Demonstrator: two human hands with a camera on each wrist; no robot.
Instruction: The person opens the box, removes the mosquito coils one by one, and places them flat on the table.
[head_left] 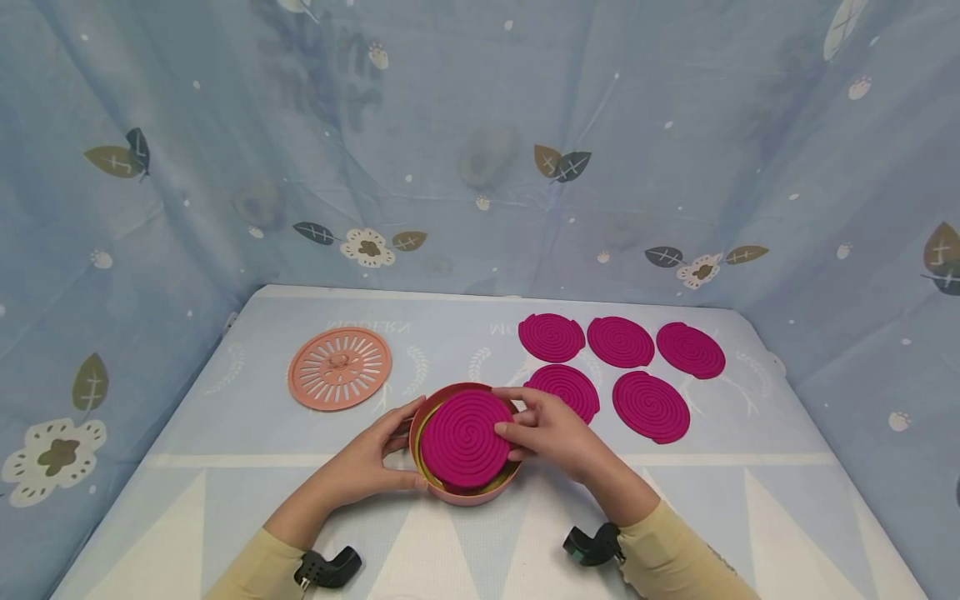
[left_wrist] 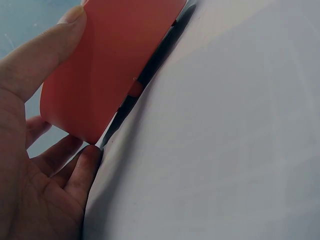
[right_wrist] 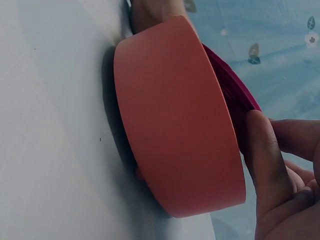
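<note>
A round salmon-coloured mosquito coil box (head_left: 467,500), its inside yellowish, sits on the table before me. My left hand (head_left: 363,462) holds the box's left wall, thumb at the near side and fingers round the far side; the left wrist view shows the thumb on the orange-red wall (left_wrist: 115,65). Over the box's mouth lies a magenta spiral mosquito coil (head_left: 467,437). My right hand (head_left: 551,433) pinches this coil's right edge. In the right wrist view the coil (right_wrist: 232,80) tilts up above the rim, fingers at its edge. Whatever lies under it is hidden.
A salmon slotted lid (head_left: 340,369) with a small knob lies to the left of the box. Several magenta coils lie in two rows at the right, one (head_left: 566,390) partly behind my right hand. A patterned blue cloth (head_left: 480,167) hangs behind the table.
</note>
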